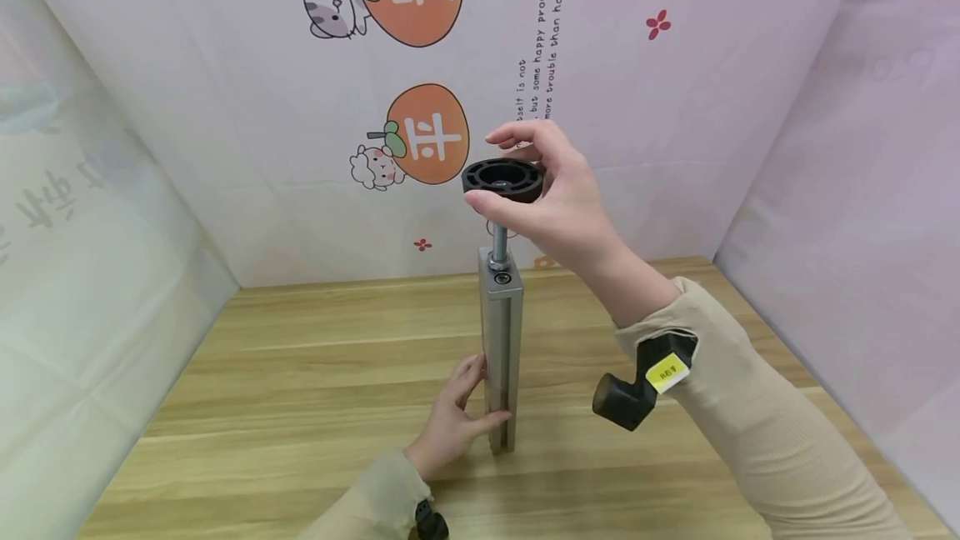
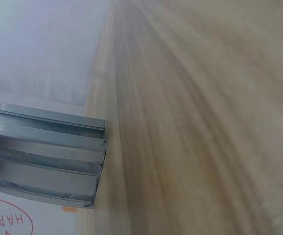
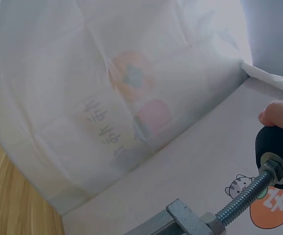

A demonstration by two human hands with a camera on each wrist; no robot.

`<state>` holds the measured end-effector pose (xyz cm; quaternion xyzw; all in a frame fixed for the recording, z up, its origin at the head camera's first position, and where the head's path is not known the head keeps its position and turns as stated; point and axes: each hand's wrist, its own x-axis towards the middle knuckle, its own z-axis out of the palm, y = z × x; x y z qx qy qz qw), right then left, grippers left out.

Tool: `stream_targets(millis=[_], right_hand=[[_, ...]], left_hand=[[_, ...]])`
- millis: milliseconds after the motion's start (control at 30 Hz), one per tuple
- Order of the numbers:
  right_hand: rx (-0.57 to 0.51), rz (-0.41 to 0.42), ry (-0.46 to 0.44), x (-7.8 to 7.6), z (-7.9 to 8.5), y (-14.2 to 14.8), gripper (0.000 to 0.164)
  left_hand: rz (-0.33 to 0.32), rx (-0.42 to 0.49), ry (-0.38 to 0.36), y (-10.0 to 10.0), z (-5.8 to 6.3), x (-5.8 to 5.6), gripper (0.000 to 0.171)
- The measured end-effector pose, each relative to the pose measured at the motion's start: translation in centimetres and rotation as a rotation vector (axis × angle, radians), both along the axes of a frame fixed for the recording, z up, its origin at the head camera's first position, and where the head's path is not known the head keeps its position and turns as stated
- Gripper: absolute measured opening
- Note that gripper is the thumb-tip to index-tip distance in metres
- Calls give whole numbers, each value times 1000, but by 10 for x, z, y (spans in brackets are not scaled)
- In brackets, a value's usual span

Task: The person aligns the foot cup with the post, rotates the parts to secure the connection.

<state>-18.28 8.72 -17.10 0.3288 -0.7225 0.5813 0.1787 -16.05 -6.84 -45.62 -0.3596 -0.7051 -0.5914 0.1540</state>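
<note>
An aluminium profile (image 1: 501, 357) with grooved sides stands upright on the wooden table. From its top end plate (image 3: 188, 215) rises a threaded rod (image 3: 244, 198), with a nut at its base. That rod carries a black round levelling foot (image 1: 501, 177), its ribbed, hollow face turned up. My right hand (image 1: 566, 198) grips the foot by its edge, thumb in front and fingers curled behind. Low on the profile, my left hand (image 1: 453, 423) holds it between thumb and fingers. In the left wrist view the profile's lower end meets the tabletop, and that hand is almost wholly out of frame.
Printed white cloth walls (image 1: 322, 123) enclose the wooden table (image 1: 315, 373) at the back and both sides. A black wrist camera (image 1: 637, 390) with a yellow label sits on the right sleeve; another (image 1: 431, 521) is on the left.
</note>
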Motion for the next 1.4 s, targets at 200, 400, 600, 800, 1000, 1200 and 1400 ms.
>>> stream_targets(millis=[200,400,600,800,1000,1200,1400], right_hand=[[25,-115,51,3,-1,-6,49],[-1,-200,191,3,-5,-13,52],[-29,-233,277,2,-7,-18,59],[-70,-129,196,0,-10,-13,61],[-255,278,-50,-11,-14,-7,47],[-403,678,-168,-31,-24,-4,48],[-437,970,-244,-40,-27,-3,58]], left_hand=[[0,0,-3,0,0,0,89],[3,-1,-11,0,0,0,89],[3,4,-13,0,0,1,89],[3,11,-22,0,-1,0,87],[11,8,-22,-1,-2,0,89],[14,8,-31,-1,-2,0,88],[15,4,-19,-1,-2,0,89]])
